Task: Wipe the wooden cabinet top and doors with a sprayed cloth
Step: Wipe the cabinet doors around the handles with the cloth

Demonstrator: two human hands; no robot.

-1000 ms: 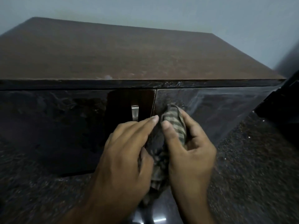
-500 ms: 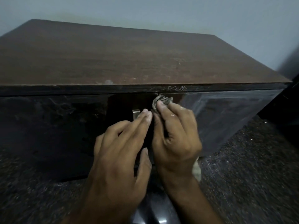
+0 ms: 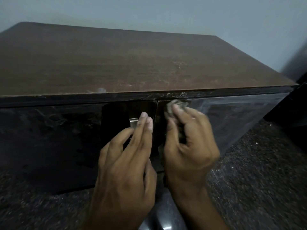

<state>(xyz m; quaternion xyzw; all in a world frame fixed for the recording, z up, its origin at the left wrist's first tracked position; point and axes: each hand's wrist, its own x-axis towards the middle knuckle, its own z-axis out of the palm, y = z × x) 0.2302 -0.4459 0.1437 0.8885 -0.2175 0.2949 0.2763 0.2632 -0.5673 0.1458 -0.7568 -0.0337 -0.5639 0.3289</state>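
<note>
Right hand: the right hand [image 3: 187, 146] is bunching the cloth [image 3: 175, 106] in curled fingers, pressing it against the top corner of the right door [image 3: 232, 117], just under the cabinet top [image 3: 132, 63].
Left hand: the left hand [image 3: 127, 163] is resting straight fingers on the left door [image 3: 49, 138], beside the metal handle [image 3: 133, 122], holding nothing.
Cloth: soft, light and crumpling easily, it is likely handling best wadded in the palm, fingertips bearing down.
Doors: glossy faces are looking slick, and smears are showing.
Floor: the dark speckled floor [image 3: 257, 171] is lying below.
</note>
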